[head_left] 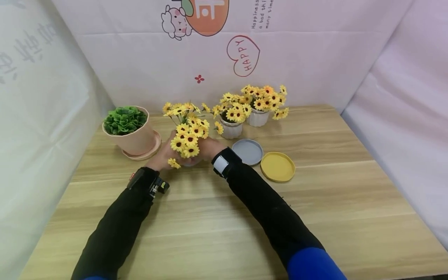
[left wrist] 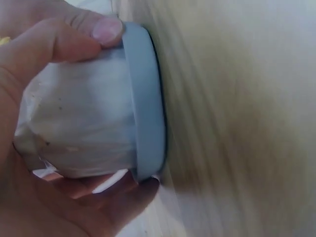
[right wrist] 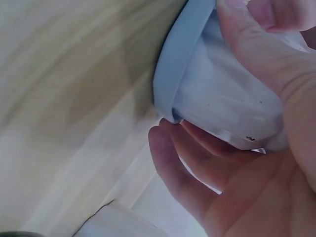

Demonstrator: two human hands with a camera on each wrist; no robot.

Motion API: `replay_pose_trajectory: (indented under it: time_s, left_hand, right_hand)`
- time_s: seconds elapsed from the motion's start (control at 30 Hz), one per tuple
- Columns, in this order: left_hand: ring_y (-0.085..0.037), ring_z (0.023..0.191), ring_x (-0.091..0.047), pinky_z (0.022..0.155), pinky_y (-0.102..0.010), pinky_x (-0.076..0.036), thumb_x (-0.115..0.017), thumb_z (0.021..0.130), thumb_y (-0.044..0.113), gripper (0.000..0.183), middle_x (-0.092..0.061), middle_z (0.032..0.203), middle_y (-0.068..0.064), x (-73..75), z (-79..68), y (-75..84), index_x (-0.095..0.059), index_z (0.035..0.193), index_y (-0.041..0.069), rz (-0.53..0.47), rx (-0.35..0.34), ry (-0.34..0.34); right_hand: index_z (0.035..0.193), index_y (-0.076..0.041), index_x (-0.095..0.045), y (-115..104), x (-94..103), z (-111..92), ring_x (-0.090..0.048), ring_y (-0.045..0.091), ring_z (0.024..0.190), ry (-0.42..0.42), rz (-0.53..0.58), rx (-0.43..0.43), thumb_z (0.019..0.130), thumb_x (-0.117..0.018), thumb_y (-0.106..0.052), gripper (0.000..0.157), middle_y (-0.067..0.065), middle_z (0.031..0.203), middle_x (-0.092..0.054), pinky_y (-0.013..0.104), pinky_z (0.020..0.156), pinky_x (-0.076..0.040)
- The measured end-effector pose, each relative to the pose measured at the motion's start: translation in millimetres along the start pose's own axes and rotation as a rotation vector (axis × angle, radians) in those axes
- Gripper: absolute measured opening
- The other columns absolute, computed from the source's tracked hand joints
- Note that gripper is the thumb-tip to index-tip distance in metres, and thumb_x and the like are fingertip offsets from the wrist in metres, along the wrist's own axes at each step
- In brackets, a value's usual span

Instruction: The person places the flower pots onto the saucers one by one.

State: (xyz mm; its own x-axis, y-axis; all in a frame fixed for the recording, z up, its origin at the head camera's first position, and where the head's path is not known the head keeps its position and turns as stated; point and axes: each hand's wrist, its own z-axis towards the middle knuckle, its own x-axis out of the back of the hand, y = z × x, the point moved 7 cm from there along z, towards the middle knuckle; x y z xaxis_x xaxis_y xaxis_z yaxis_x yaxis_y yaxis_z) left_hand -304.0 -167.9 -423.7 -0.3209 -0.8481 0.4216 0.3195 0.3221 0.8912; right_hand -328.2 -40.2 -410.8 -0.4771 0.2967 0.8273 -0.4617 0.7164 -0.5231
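Note:
Both hands hold a small white flowerpot (left wrist: 84,108) from its two sides. Yellow artificial daisies (head_left: 189,140) rise out of it, partly covering the hands in the head view. My left hand (head_left: 161,156) curls round the left side, and my right hand (head_left: 210,149) grips the right. A blue-grey saucer (left wrist: 147,98) sits against the pot's base; whether it rests fully on the table cannot be told. In the right wrist view, the thumb lies along the white pot wall and the fingers reach round its far side to the saucer's rim.
A pink pot (head_left: 134,140) with a green plant stands on its saucer at left. Two white pots of daisies (head_left: 232,130) (head_left: 259,118) stand behind to the right. A grey saucer (head_left: 247,151) and a yellow saucer (head_left: 278,167) lie on the wooden table (head_left: 217,233).

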Motion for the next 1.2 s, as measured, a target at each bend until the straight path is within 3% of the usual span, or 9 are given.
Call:
replay_pose_trajectory:
  time_s: [0.1,0.17,0.27,0.43,0.67,0.83,1.1,1.2]
  left_hand:
    - [-0.040,0.155,-0.033,0.132,-0.057,-0.025,-0.080,0.086,-0.001,0.106,-0.031,0.167,-0.024,4.6,6.6,3.4,-0.008,0.165,0.004,0.103,0.017,-0.015]
    - [-0.040,0.153,-0.034,0.131,-0.057,-0.026,-0.079,0.085,-0.004,0.104,-0.033,0.165,-0.024,6.5,11.2,2.5,-0.012,0.164,0.002,0.103,-0.015,-0.029]
    - [-0.038,0.151,-0.036,0.130,-0.056,-0.027,-0.080,0.084,-0.005,0.101,-0.035,0.164,-0.023,9.7,17.9,-1.6,-0.018,0.163,0.002,0.077,-0.036,-0.044]
    - [-0.038,0.147,-0.039,0.126,-0.055,-0.032,-0.080,0.086,0.000,0.097,-0.038,0.161,-0.023,16.0,30.2,-9.7,-0.021,0.163,0.002,0.112,0.025,-0.041]
    - [-0.038,0.148,-0.038,0.128,-0.056,-0.030,-0.082,0.087,0.002,0.096,-0.037,0.162,-0.024,29.9,46.0,-5.7,-0.022,0.162,0.002,0.174,0.081,-0.024]
    - [-0.041,0.149,-0.039,0.128,-0.056,-0.031,-0.080,0.090,0.001,0.086,-0.038,0.161,-0.025,34.9,48.7,-4.7,-0.031,0.161,-0.002,0.181,0.100,-0.044]
    - [-0.041,0.156,-0.033,0.130,-0.056,-0.030,-0.079,0.093,0.009,0.102,-0.025,0.171,-0.023,37.3,48.5,-12.6,-0.010,0.168,0.003,0.261,0.161,-0.051]
    - [-0.041,0.153,-0.036,0.129,-0.056,-0.030,-0.079,0.091,0.008,0.099,-0.030,0.168,-0.024,40.1,49.0,-18.3,-0.016,0.167,0.002,0.257,0.177,-0.038]
  right_hand:
    - [0.122,-0.011,-0.065,-1.2,2.9,8.3,-0.061,0.021,0.110,-0.001,0.036,0.000,0.090,-0.083,-0.020,0.037,0.006,0.125,-0.066,0.034,0.096,-0.053]
    - [0.116,-0.013,-0.064,-1.9,3.7,14.0,-0.058,0.020,0.108,-0.001,0.062,0.013,0.088,-0.085,-0.017,0.035,0.003,0.123,-0.064,0.034,0.096,-0.052]
    - [0.118,-0.015,-0.064,2.0,5.6,17.3,-0.060,0.020,0.109,0.003,0.023,-0.042,0.089,-0.084,-0.022,0.036,0.003,0.124,-0.065,0.036,0.097,-0.052]
    - [0.132,-0.016,-0.063,6.0,10.9,24.0,-0.063,0.022,0.121,0.003,0.013,-0.100,0.088,-0.087,-0.024,0.050,0.004,0.135,-0.066,0.038,0.105,-0.054]
    - [0.150,-0.018,-0.053,5.8,26.8,28.9,-0.062,0.025,0.133,0.068,-0.071,-0.233,0.088,-0.087,-0.035,0.072,0.005,0.147,-0.064,0.039,0.110,-0.054]
    - [0.154,-0.019,-0.049,1.6,30.1,31.3,-0.062,0.023,0.133,0.087,-0.128,-0.272,0.090,-0.084,-0.041,0.076,0.003,0.148,-0.064,0.037,0.111,-0.053]
    - [0.155,-0.019,-0.049,7.3,24.6,47.8,-0.064,0.021,0.131,0.064,-0.163,-0.289,0.090,-0.083,-0.044,0.077,0.003,0.146,-0.066,0.037,0.111,-0.053]
    - [0.151,-0.021,-0.054,9.1,21.6,55.2,-0.064,0.022,0.130,0.051,-0.165,-0.251,0.088,-0.084,-0.045,0.073,0.001,0.145,-0.065,0.038,0.110,-0.055]
